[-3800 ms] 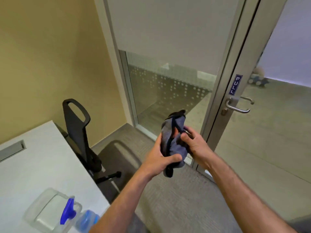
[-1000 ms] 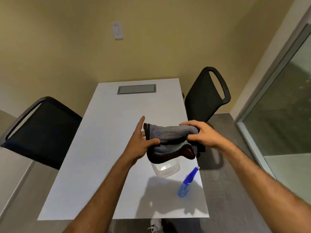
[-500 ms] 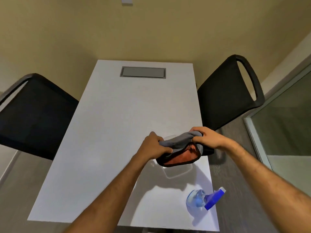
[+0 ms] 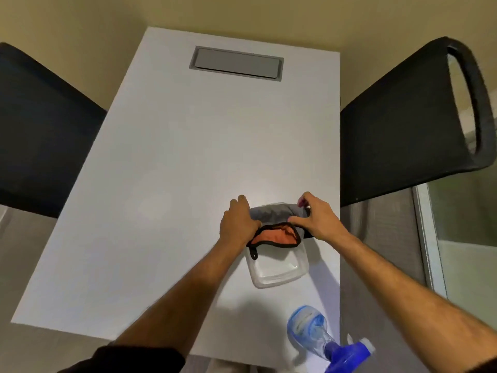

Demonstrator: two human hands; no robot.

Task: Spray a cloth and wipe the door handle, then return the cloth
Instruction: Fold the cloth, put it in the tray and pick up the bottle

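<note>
A folded cloth (image 4: 273, 223), grey on top with an orange underside and black trim, lies across the far end of a clear plastic container (image 4: 277, 270) on the white table (image 4: 166, 184). My left hand (image 4: 238, 224) grips its left end and my right hand (image 4: 316, 220) pinches its right end. A spray bottle (image 4: 320, 333) with a blue trigger head stands at the table's near right corner, below my right forearm. The door handle is out of view.
Black chairs stand on both sides of the table, one on the left (image 4: 40, 130) and one on the right (image 4: 419, 119). A grey cable hatch (image 4: 236, 63) is set into the table's far end. A glass partition (image 4: 462, 238) runs along the right.
Over the last seconds I turned from the door to the table. In the last second both hands brought the cloth down onto the clear container, and my view moved closer over the table.
</note>
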